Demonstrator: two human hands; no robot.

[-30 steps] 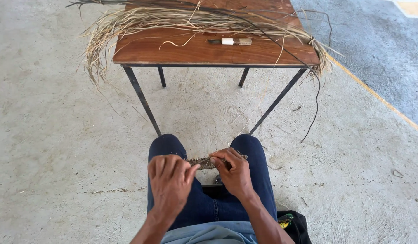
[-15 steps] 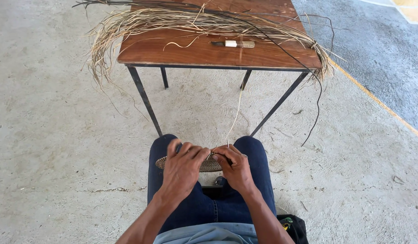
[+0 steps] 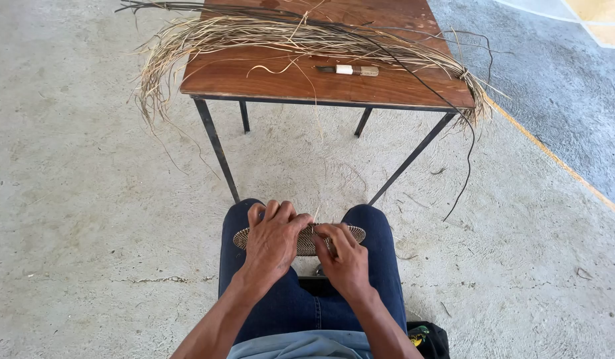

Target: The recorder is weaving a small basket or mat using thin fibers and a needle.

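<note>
Both hands, left hand and right hand, clasping woven disc (on lap).

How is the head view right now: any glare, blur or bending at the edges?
Head view: soft, even daylight, no glare on the table; faint shadow beneath it. Both hands and the woven disc look sharp. Wide lens splays the table legs outward.

We note a polished brown wooden table on thin matt dark metal legs, dry straw-like fibres at frame top, rough grey concrete floor, tightly woven disc, denim trousers.
</note>
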